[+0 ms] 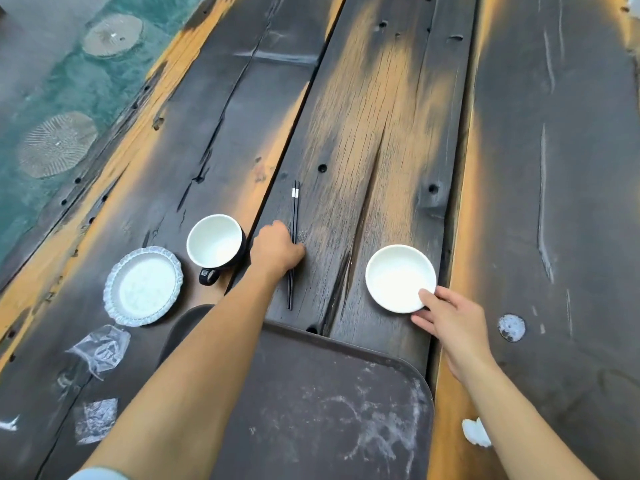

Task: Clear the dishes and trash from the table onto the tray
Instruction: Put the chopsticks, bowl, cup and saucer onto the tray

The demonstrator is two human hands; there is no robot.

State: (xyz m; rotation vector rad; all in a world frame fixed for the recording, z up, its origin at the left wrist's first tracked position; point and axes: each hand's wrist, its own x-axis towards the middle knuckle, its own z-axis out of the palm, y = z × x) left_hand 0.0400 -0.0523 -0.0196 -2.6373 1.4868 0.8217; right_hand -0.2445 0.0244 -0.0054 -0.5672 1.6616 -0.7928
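Note:
A dark brown tray point(311, 410) lies at the near edge of the dark wooden table point(381, 116). My left hand point(277, 251) is curled over a pair of black chopsticks point(295, 209), fingers closed around their middle. My right hand point(446, 317) pinches the near rim of a small white bowl point(398, 275) that rests on the table. Left of the chopsticks stands a black mug point(215, 244) with a white inside. A pale scalloped plate point(143, 285) lies beside the mug. Two crumpled clear plastic wrappers point(100, 348) point(95, 420) lie at the near left.
A crumpled white tissue point(476, 433) lies right of the tray by my right forearm. A round white spot point(511, 327) marks the right plank. The table's left edge drops to a teal floor with round patterned discs point(57, 143).

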